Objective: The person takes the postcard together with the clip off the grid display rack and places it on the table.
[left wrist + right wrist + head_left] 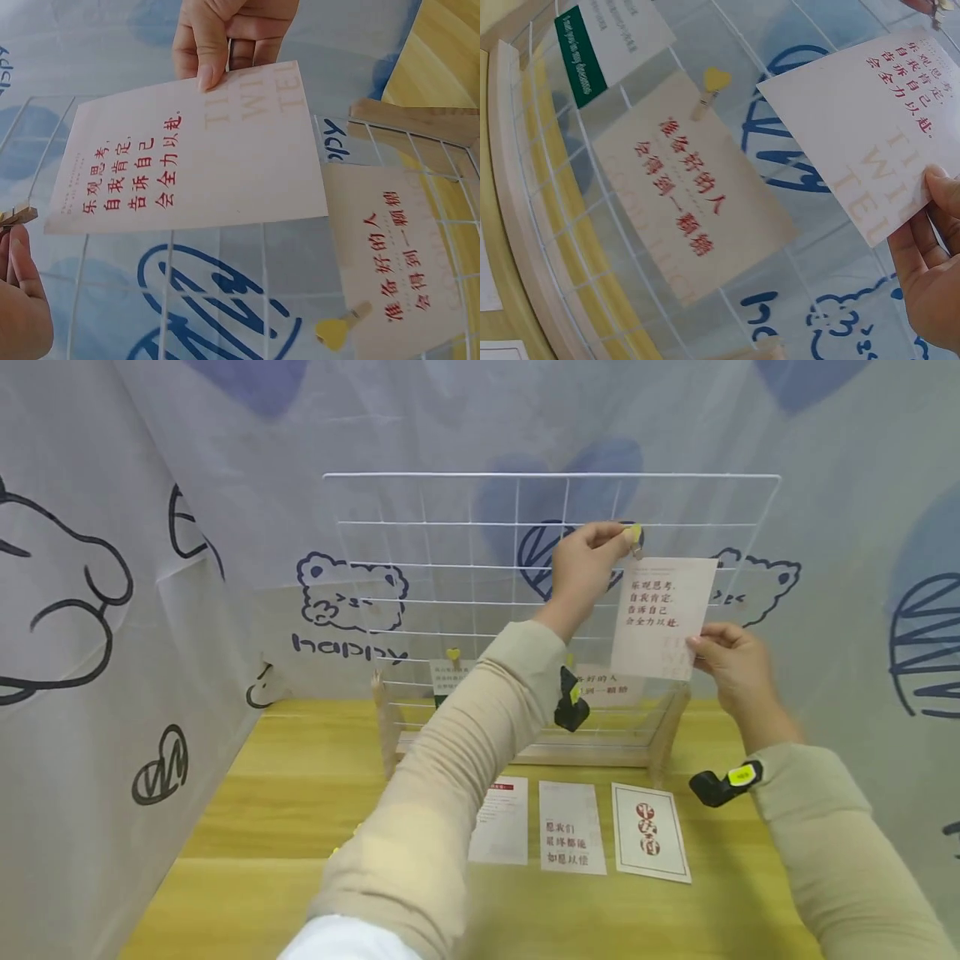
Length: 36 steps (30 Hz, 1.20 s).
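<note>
My left hand (588,568) pinches a small wooden clothespin with a yellow heart (636,533) in front of the white wire grid (517,564). The clothespin is close to the top left corner of a pale card with red writing (660,643); in the left wrist view a narrow gap shows between clothespin (19,215) and card. With thumb and fingers, my right hand (738,672) pinches that card by its lower right edge, holding it up before the grid. Lower on the grid, another red-lettered card (697,195) hangs from a yellow-heart clothespin (715,81).
A card with a green band (581,60) hangs farther left on the grid. The grid stands in a wooden base (615,754). Three cards, including a bordered one (671,852), lie on the yellow wood-grain table (255,827). Patterned curtain (225,427) surrounds the table.
</note>
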Motion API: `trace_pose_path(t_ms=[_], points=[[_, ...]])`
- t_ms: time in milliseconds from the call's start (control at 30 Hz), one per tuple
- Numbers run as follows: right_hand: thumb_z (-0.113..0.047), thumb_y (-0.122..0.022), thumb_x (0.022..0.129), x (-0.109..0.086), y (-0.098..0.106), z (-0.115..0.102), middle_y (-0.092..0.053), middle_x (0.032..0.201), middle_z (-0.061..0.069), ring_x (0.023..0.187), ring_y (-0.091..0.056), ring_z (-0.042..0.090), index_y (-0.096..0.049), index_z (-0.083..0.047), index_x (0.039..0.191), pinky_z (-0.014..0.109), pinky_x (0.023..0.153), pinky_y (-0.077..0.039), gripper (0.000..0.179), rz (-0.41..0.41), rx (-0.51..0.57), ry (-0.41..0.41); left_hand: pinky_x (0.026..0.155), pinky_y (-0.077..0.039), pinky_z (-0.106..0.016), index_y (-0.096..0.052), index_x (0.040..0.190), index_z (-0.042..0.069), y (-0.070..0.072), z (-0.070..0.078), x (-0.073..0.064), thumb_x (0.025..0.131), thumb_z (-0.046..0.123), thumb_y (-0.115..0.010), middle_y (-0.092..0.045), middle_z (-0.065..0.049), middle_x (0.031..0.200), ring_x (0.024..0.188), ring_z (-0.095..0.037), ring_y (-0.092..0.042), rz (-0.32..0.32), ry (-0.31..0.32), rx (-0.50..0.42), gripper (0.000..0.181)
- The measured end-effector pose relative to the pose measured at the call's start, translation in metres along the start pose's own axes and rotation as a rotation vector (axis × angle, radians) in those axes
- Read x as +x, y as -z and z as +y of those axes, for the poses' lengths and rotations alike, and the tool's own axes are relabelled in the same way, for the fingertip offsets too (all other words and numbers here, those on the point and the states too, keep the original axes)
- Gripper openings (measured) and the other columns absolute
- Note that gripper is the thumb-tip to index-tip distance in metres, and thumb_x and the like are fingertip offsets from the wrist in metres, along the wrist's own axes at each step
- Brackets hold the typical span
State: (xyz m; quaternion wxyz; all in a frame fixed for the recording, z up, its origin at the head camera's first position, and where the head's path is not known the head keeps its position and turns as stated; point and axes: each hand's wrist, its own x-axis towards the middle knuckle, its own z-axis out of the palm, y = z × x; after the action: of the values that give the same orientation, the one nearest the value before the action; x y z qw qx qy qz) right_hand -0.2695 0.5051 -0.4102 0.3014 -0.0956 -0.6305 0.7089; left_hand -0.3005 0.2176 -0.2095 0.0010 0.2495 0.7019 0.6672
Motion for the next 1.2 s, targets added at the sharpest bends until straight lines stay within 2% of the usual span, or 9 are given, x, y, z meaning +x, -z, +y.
trace_pose_path(t_ms=[167,267,400,467,500,600,733,933,1200], points=[[-0.011,-0.071,0.07,0.001,-0.003,0.025,-0.061,0.092,0.01,0.077,-0.061,0.023,-0.06,-0.002,0.1,0.031,0.066,-0.05,0.034,-0.007,-0.056,0.06,0.06,-0.043,-0.015,-0.063,0.092,0.015,0.015,-0.015,-0.004,0.08,0.027,-0.062,-0.06,0.01,0.079,0.073,0.0,-0.054,-0.003,0.006,-0.037,0.017],[-0.01,-0.07,0.071,-0.037,-0.035,-0.008,-0.062,0.084,0.005,0.071,-0.061,0.017,-0.061,-0.003,0.096,0.026,0.064,-0.05,0.027,-0.015,-0.082,0.02,0.063,-0.043,-0.015,-0.063,0.093,0.013,0.021,-0.022,-0.008,0.08,0.025,-0.062,-0.06,0.008,0.08,0.074,-0.001,-0.055,0.003,0.009,-0.053,0.018],[-0.011,-0.071,0.07,-0.033,-0.037,0.018,-0.061,0.087,0.009,0.074,-0.06,0.022,-0.06,-0.001,0.097,0.028,0.064,-0.05,0.031,0.012,-0.086,-0.002,0.064,-0.043,-0.015,-0.062,0.095,0.01,0.03,-0.031,-0.015,0.08,0.023,-0.062,-0.061,0.005,0.082,0.075,-0.001,-0.057,-0.011,0.019,-0.094,0.02],[-0.015,-0.073,0.067,-0.012,-0.023,0.057,-0.061,0.092,0.012,0.076,-0.06,0.025,-0.06,-0.002,0.099,0.03,0.064,-0.051,0.037,-0.01,-0.064,0.037,0.066,-0.043,-0.015,-0.062,0.096,0.009,0.034,-0.034,-0.018,0.08,0.023,-0.061,-0.062,0.004,0.083,0.075,-0.002,-0.057,-0.015,0.035,-0.117,0.021],[-0.013,-0.072,0.068,-0.012,-0.025,0.061,-0.06,0.094,0.014,0.077,-0.06,0.026,-0.06,-0.001,0.1,0.031,0.064,-0.051,0.036,-0.01,-0.055,0.023,0.067,-0.044,-0.016,-0.062,0.096,0.008,0.036,-0.036,-0.02,0.08,0.022,-0.061,-0.062,0.003,0.084,0.075,-0.002,-0.058,-0.014,0.042,-0.127,0.021],[-0.006,-0.067,0.074,-0.044,-0.052,0.028,-0.061,0.09,0.012,0.073,-0.061,0.023,-0.061,-0.002,0.097,0.029,0.064,-0.051,0.024,-0.066,-0.007,-0.032,0.068,-0.044,-0.015,-0.062,0.096,0.006,0.041,-0.04,-0.023,0.08,0.019,-0.062,-0.062,0.001,0.084,0.075,-0.005,-0.059,-0.004,0.062,-0.16,0.021],[-0.002,-0.065,0.074,-0.09,-0.089,-0.023,-0.062,0.082,0.006,0.069,-0.061,0.018,-0.062,-0.006,0.089,0.025,0.064,-0.05,0.016,-0.102,-0.036,-0.076,0.068,-0.045,-0.014,-0.061,0.097,0.003,0.048,-0.047,-0.026,0.08,0.016,-0.062,-0.063,-0.002,0.085,0.075,-0.008,-0.059,0.0,0.092,-0.197,0.021],[-0.002,-0.062,0.077,-0.135,-0.13,-0.071,-0.06,0.071,-0.004,0.063,-0.058,0.008,-0.059,-0.011,0.077,0.019,0.064,-0.049,0.01,-0.089,-0.088,-0.096,0.067,-0.046,-0.015,-0.061,0.097,0.003,0.058,-0.056,-0.033,0.079,0.016,-0.063,-0.063,-0.003,0.084,0.075,-0.009,-0.059,0.014,0.129,-0.192,0.022],[0.001,-0.059,0.078,-0.15,-0.145,-0.07,-0.061,0.07,-0.007,0.063,-0.058,0.007,-0.06,-0.016,0.073,0.017,0.062,-0.048,0.018,-0.108,-0.07,-0.175,0.068,-0.047,-0.016,-0.062,0.097,0.002,0.07,-0.07,-0.045,0.079,0.014,-0.062,-0.064,-0.006,0.086,0.076,-0.012,-0.06,0.024,0.188,-0.242,0.022]])
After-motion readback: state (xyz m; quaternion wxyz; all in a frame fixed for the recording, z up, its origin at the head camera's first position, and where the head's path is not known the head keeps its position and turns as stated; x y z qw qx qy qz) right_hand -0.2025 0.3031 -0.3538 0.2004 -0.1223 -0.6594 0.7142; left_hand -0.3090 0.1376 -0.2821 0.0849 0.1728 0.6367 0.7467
